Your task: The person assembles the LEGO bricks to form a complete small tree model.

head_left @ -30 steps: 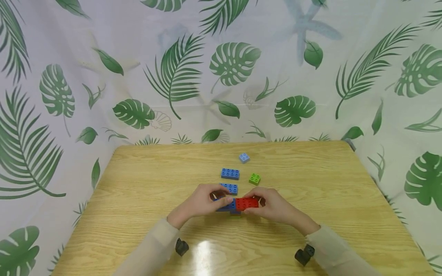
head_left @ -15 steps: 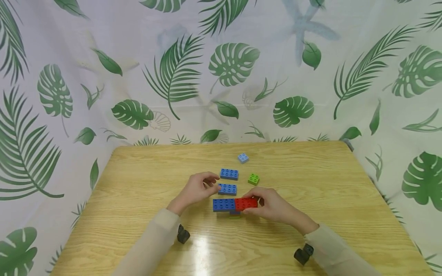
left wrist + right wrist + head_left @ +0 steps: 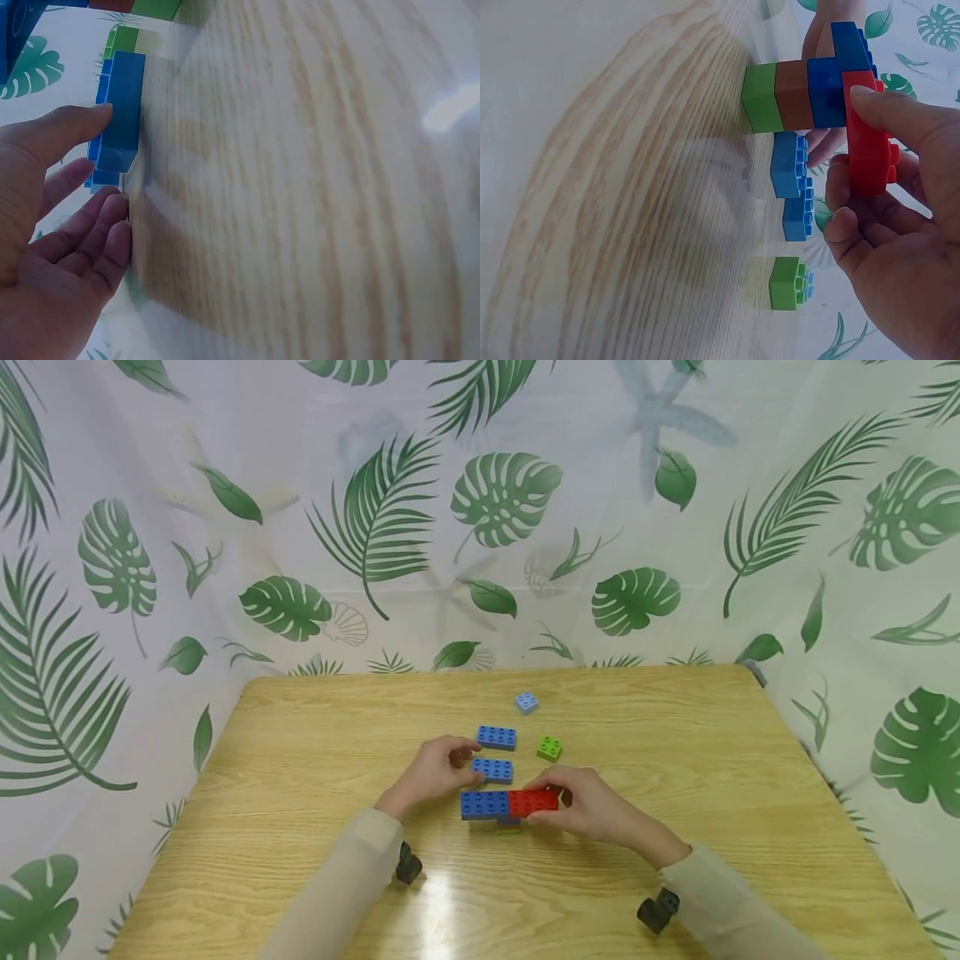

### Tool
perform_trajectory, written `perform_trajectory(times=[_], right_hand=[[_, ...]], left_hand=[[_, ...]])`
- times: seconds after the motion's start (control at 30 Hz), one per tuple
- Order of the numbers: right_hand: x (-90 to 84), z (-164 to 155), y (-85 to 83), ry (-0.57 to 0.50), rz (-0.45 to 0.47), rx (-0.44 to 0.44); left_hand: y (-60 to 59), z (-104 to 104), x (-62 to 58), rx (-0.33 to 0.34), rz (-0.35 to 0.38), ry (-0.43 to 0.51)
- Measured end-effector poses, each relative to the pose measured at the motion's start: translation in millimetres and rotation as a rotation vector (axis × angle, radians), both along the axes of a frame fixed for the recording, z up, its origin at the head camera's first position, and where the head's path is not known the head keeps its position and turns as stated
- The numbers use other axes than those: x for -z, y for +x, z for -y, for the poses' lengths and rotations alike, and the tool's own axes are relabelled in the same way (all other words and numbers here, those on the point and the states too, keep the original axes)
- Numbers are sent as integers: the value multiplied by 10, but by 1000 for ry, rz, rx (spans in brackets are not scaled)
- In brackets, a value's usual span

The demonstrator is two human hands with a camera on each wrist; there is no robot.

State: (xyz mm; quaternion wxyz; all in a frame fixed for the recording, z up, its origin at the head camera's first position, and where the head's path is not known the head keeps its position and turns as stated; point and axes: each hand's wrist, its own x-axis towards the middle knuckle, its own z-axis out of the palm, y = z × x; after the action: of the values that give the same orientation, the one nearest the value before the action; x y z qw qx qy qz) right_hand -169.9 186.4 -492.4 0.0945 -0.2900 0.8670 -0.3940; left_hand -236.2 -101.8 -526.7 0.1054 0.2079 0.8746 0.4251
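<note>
In the head view my right hand (image 3: 592,806) pinches a red brick (image 3: 534,803), thumb on the near side and fingers behind. The red brick sits end to end with a dark blue brick (image 3: 484,805) on top of a small tower. Below them, the right wrist view shows a blue brick (image 3: 826,94), a brown brick (image 3: 793,95) and a green brick (image 3: 762,97) at the bottom. My left hand (image 3: 435,770) is at the left end of a lighter blue brick (image 3: 492,770) behind the tower, its thumb tip at the brick's near side and its fingers loosely bent.
Another blue brick (image 3: 497,737) lies farther back on the wooden table (image 3: 337,718). To its right is a small lime green brick (image 3: 550,748), and a pale blue brick (image 3: 527,702) lies toward the back edge. A leaf-patterned cloth (image 3: 420,635) hangs behind the table.
My left hand has let go of the dark blue top brick and moved back to the lighter blue brick behind it. The right hand keeps its grip on the red brick.
</note>
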Motion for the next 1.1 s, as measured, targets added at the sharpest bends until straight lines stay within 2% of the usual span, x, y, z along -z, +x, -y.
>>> perform_trajectory(times=[0.13,0.5,0.7,0.93,1.1], right_hand=[[4,-4,-10,5,5,3],[8,-4,-9,15,0,4],[-15,6,-12,26,4,5],[-15,12,-17,37,10,15],[-22,21,-18,56,20,22]], left_hand=[[-24,-11,27,-5,1,-18],[-14,-65,76,30,-68,-124],[0,-72,48,18,-64,-127],[-19,-17,38,-4,-12,-80],[40,34,-48,-8,5,-55]])
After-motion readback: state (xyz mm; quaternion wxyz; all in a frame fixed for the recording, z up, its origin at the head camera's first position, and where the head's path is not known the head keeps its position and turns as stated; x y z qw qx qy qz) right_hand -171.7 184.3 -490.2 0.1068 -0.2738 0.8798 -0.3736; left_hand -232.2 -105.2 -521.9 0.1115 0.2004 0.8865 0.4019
